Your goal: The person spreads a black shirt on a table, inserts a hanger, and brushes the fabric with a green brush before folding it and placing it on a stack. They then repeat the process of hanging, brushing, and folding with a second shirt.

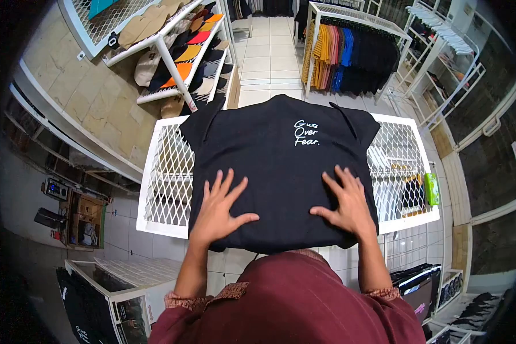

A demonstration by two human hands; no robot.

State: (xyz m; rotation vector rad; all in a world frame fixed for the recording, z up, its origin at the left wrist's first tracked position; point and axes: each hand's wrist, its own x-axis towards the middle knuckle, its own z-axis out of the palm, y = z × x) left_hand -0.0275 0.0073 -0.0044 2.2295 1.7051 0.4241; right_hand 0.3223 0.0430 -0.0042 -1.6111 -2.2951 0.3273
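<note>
Black shirt (278, 172) laid across white mesh tabletop (160, 228), white lettering (307, 133) uppermost. Left hand (217, 211) and right hand (348, 205) flat on lower half, fingers (236, 189) spread apart, gripping nothing; wide placement likely spreads pressure evenly.

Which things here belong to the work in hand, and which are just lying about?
In the work:
black "Guts Over Fear." T-shirt, under left hand and right hand
white mesh table beneath it

Just about:
green packet at the table's right edge
shelved caps
hanging shirts

Black shirt (281, 175) — "Guts Over Fear.", white lettering (307, 132)
</note>
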